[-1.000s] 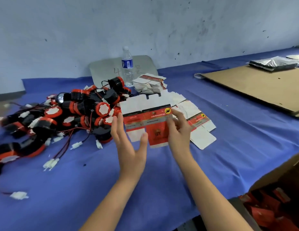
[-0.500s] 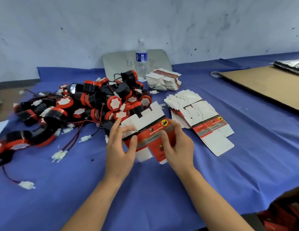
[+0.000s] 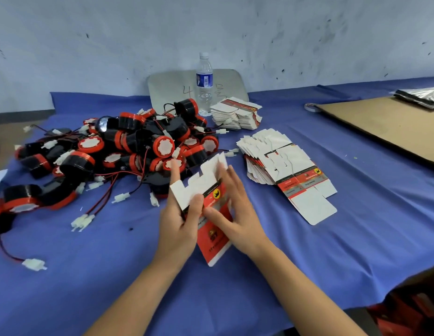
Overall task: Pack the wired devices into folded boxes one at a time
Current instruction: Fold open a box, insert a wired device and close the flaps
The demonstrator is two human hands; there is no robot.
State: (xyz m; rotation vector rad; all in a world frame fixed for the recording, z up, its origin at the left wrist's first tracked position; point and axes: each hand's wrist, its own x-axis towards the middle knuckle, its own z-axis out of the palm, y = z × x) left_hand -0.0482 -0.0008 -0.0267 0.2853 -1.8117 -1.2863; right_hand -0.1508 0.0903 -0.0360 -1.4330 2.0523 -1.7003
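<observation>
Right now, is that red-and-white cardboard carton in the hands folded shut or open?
Open: the red-and-white carton has white flaps standing unfolded; left hand and right hand hold it.

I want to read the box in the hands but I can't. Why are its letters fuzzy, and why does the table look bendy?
Head view: the print on the box blank is tiny, tilted and slightly soft, so unreadable; the same view's wide-angle lens bows the blue table toward the edges.

Plain blue cloth (image 3: 308, 251). Left wired devices (image 3: 164, 146): black, red rims, white faces; red and black leads (image 3: 101, 197), white connectors (image 3: 33, 264). Near box blank (image 3: 214, 241): white inside, red outside, yellow emblem. Far bottle (image 3: 204, 80): clear, blue label.
</observation>
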